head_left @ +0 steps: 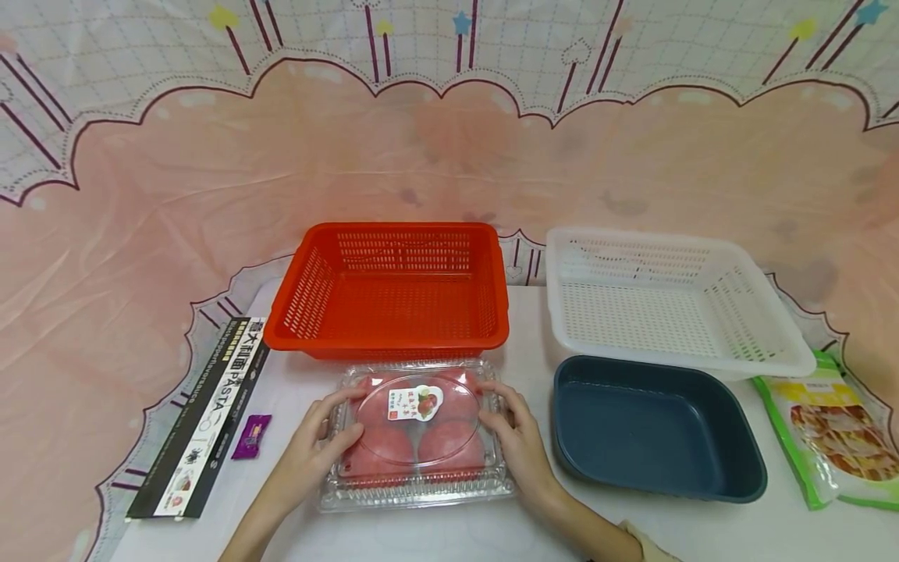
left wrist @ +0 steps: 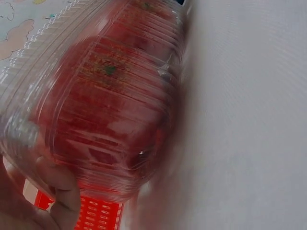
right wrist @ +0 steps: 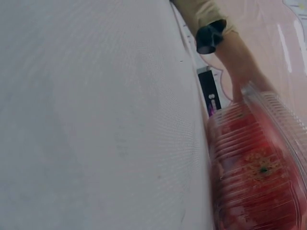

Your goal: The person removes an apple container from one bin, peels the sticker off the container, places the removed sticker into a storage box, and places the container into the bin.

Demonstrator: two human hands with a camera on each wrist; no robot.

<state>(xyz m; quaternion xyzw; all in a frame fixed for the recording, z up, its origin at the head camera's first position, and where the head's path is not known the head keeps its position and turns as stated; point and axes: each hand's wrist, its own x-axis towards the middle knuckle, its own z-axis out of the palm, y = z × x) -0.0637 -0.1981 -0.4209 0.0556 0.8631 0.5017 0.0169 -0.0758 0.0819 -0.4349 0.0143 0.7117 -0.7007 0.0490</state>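
A clear plastic clamshell box (head_left: 421,484) of red apples (head_left: 453,445) sits at the front middle of the table, its lid closed. A white label with a fruit picture (head_left: 414,403) is stuck on the lid. At the left side, my left hand (head_left: 319,437) grips the box, thumb over the lid's edge. My right hand (head_left: 520,437) holds the opposite side, its thumb and fingertips on the lid. Through the ribbed wall in the left wrist view, the apples (left wrist: 96,115) show close up. The right wrist view shows the box's other end, with one apple (right wrist: 264,191) behind the plastic.
Behind the box stands a red basket (head_left: 400,343), with a white basket (head_left: 674,355) to its right. A dark blue tray (head_left: 660,460) lies right of my right hand, beside a green food bag (head_left: 836,437). At left are a black pasta box (head_left: 204,421) and a purple-wrapped candy (head_left: 251,437).
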